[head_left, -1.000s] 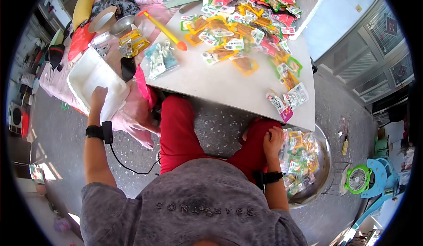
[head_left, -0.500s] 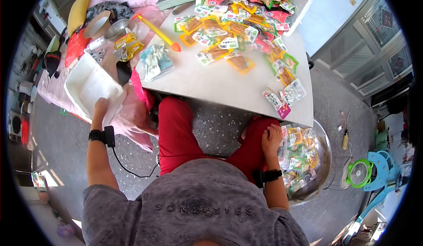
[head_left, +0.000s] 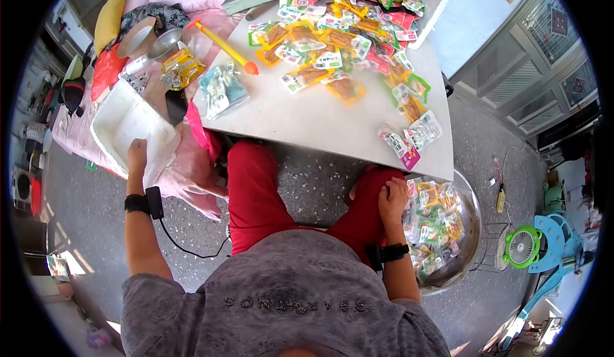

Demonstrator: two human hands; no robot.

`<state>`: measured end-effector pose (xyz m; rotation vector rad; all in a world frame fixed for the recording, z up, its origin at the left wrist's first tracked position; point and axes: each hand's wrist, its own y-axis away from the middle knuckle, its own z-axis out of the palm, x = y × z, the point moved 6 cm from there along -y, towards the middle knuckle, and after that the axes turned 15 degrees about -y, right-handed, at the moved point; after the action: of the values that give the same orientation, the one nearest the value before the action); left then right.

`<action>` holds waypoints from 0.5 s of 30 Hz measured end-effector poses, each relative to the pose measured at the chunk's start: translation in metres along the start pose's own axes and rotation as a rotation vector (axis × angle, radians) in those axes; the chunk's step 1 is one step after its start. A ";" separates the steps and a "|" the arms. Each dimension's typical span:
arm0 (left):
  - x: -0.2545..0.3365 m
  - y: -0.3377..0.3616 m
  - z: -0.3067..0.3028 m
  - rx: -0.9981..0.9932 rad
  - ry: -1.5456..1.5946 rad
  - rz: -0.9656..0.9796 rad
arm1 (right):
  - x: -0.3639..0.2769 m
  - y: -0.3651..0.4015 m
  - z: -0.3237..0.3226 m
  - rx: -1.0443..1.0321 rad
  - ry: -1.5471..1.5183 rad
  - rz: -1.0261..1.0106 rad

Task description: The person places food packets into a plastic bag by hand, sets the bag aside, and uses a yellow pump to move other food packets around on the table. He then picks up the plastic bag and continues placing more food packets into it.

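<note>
My left hand (head_left: 137, 155) is at the near edge of a white foam box (head_left: 121, 122), its fingers curled at the rim and partly hidden. The box looks empty inside and is tilted on a pink cloth. My right hand (head_left: 392, 198) rests on my knee in red trousers (head_left: 368, 194), fingers apart, holding nothing. Just beside it stands a metal basin (head_left: 475, 229) of small food packets (head_left: 435, 226). On the table (head_left: 288, 111) lie many packets in yellow, red and green wrappers (head_left: 345, 88), two of them (head_left: 400, 146) near the front right corner.
A larger white foam box (head_left: 441, 5) full of packets stands at the table's back. A yellow stick with orange ends (head_left: 224, 47) and a clear bag (head_left: 222, 93) lie on the left. Metal bowl (head_left: 166, 44) on the bed. Green fan (head_left: 522, 247) at right.
My left hand has shifted slightly left and up along the foam box's near edge. My right hand stays on the knee. The whole view has moved slightly.
</note>
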<state>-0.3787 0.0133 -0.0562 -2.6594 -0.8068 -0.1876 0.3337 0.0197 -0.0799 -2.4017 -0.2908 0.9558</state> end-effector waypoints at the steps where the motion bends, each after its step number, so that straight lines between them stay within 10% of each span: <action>1: 0.003 -0.003 0.000 -0.048 0.190 -0.033 | 0.000 0.000 0.000 -0.002 -0.003 -0.001; 10: 0.244 0.070 -0.085 -0.666 1.521 -0.052 | -0.026 -0.020 0.004 -0.025 -0.319 0.048; 15: 0.354 0.122 -0.083 -1.163 1.827 -0.026 | -0.056 -0.035 0.047 -0.238 -0.964 0.441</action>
<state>-0.0193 0.0691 0.0643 -1.6453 0.0686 -3.0255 0.2607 0.0464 -0.0575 -2.0443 -0.2127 2.3658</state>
